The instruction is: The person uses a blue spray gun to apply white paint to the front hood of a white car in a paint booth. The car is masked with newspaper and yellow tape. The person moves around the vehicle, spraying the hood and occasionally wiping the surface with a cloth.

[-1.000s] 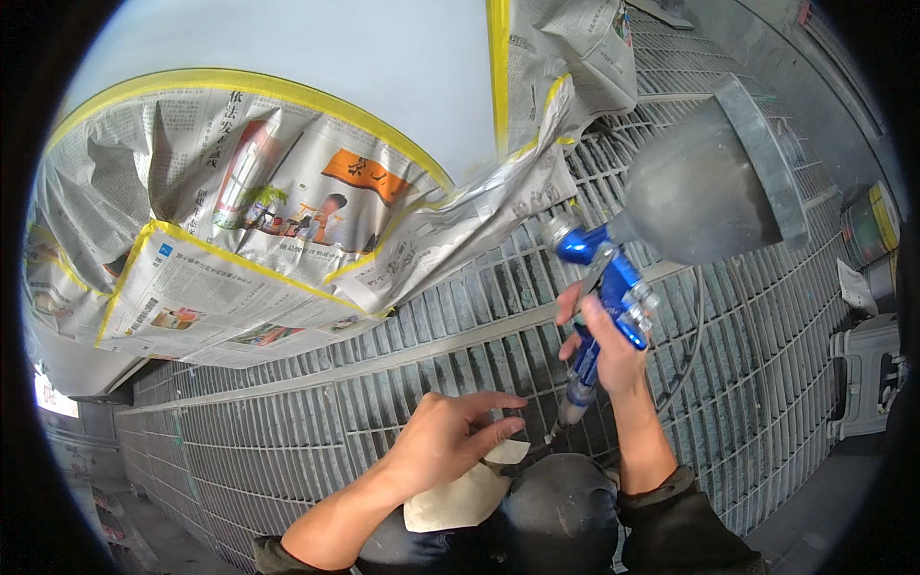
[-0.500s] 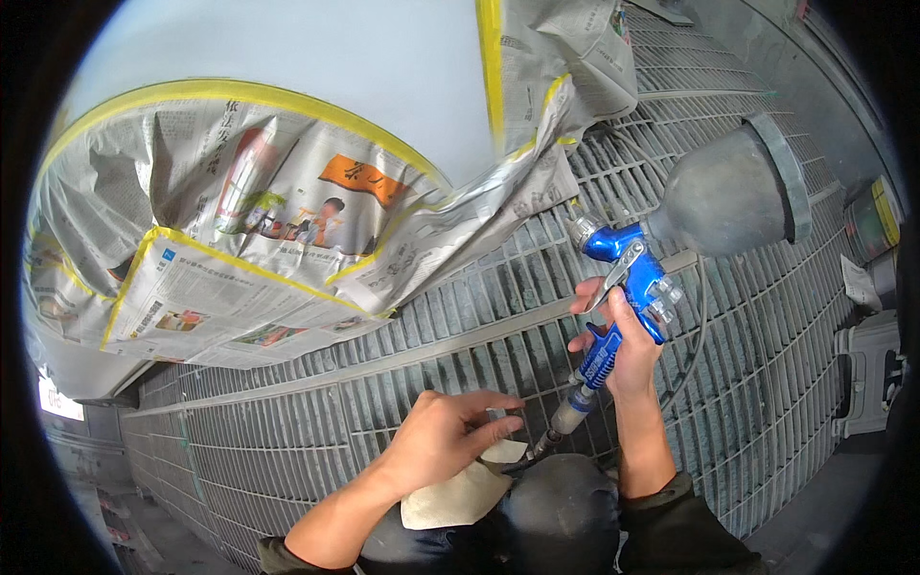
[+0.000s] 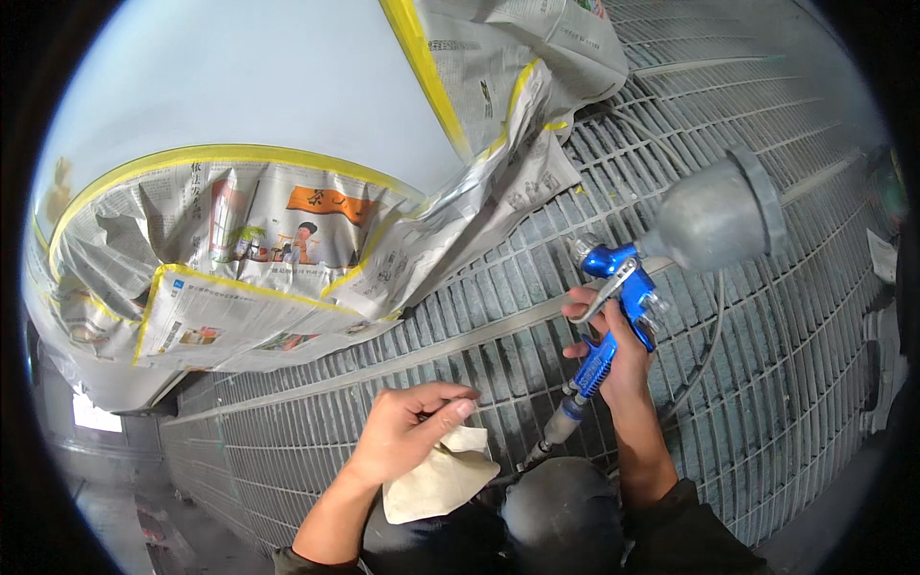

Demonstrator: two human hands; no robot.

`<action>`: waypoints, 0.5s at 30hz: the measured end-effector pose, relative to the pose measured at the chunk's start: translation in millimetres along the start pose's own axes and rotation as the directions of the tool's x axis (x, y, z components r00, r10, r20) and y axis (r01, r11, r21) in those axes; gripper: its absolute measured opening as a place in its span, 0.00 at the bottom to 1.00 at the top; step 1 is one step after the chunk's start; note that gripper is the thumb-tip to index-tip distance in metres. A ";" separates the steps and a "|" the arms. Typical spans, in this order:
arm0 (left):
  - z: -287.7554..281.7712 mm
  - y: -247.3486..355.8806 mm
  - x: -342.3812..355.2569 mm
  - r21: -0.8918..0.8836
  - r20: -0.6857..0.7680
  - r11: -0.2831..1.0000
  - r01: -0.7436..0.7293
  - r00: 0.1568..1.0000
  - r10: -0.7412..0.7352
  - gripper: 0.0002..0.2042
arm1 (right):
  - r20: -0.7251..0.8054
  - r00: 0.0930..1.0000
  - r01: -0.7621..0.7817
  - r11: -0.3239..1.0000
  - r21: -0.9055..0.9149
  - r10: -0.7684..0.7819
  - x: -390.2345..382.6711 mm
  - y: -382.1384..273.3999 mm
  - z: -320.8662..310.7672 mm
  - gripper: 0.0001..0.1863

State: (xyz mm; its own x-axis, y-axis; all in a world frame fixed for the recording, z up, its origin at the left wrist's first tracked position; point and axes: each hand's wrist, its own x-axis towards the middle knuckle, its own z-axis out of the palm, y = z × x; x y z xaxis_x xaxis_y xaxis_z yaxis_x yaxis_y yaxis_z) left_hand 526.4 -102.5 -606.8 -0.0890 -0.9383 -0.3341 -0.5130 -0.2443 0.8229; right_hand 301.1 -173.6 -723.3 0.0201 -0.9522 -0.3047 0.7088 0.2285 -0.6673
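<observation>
Left hand [image 3: 402, 436] and grasped cloth [image 3: 436, 489] are shifted leftward; the gravity-feed spray gun [image 3: 634, 299], likely top-heavy, is suitably gripped by its handle [image 3: 596, 366] in the right hand [image 3: 628, 362].

Gun [image 3: 634, 299] sat in right hand [image 3: 623, 359] | cloth [image 3: 436, 487] hung from left hand [image 3: 407, 436], left of gun | paper [image 3: 244, 311] bordered panel [image 3: 259, 86], ahead of left hand | grating [image 3: 498, 335] lay beneath gun and hands

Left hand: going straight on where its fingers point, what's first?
Likely the blue spray gun's handle, held in the right hand. Depth is unclear, so the left hand could pass over or under it.
</observation>
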 end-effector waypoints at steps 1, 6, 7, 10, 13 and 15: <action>-0.4 4.0 -2.7 -0.010 -0.027 1.000 0.004 1.000 -0.005 0.11 | 0.021 1.000 0.022 1.000 -0.020 -0.021 -2.4 -1.6 -7.6 0.17; -0.1 20.4 -25.2 -0.132 -0.108 0.991 0.034 0.993 -0.049 0.12 | 0.134 0.979 0.159 0.986 -0.041 -0.152 -14.9 -32.5 -27.3 0.20; 1.5 22.3 -32.7 -0.152 -0.121 0.988 0.021 0.992 -0.040 0.12 | 0.176 0.963 0.214 0.976 -0.040 -0.204 -15.5 -40.5 -25.9 0.20; 2.1 17.8 -51.6 -0.220 -0.086 0.973 0.070 0.992 -0.090 0.12 | 0.269 0.923 0.280 0.960 0.023 -0.276 -18.3 -65.1 -8.3 0.18; -2.5 -0.9 -66.8 -0.285 -0.135 0.957 0.056 0.986 -0.098 0.13 | 0.380 0.865 0.299 0.945 0.134 -0.328 -20.8 -74.5 17.6 0.18; -13.9 -12.5 -81.3 -0.401 -0.146 0.914 0.061 0.981 -0.130 0.13 | 0.462 0.820 0.291 0.942 0.169 -0.337 -22.9 -67.3 36.6 0.18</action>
State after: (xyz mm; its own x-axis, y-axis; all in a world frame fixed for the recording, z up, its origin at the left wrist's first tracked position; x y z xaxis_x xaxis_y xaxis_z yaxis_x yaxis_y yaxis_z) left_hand 551.9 -26.5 -583.5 0.1045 -0.9242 -0.3672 -0.1316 -0.3788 0.9160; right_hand 278.8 -174.6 -646.6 0.1037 -0.9517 0.2890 0.7924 -0.0965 -0.6023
